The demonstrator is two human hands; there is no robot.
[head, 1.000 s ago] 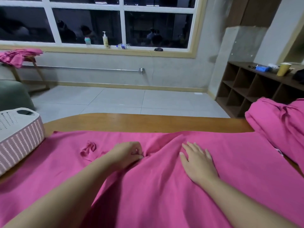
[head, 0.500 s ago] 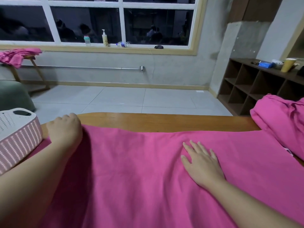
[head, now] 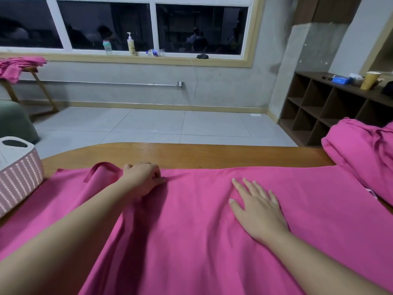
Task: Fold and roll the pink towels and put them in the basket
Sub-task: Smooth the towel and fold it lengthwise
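A large pink towel (head: 202,231) lies spread over the wooden table (head: 191,154) in front of me. My left hand (head: 142,177) sits at the towel's far edge with its fingers curled, pinching the cloth there; a small flap of towel stands folded up just left of it. My right hand (head: 258,206) lies flat on the towel, fingers spread, palm down. A white and pink slatted basket (head: 19,173) stands at the table's left edge. A heap of more pink towels (head: 365,154) is piled at the right end of the table.
Beyond the table is grey tiled floor (head: 170,126) and a wall with a window. A dark cubby shelf (head: 331,109) stands at the right. At the far left, a wooden stool (head: 34,81) carries more pink cloth, with a green seat (head: 12,122) below it.
My left hand moved from the towel's far left corner by the basket back toward the middle of the far edge, now pinching the cloth. My right hand stayed flat in place.
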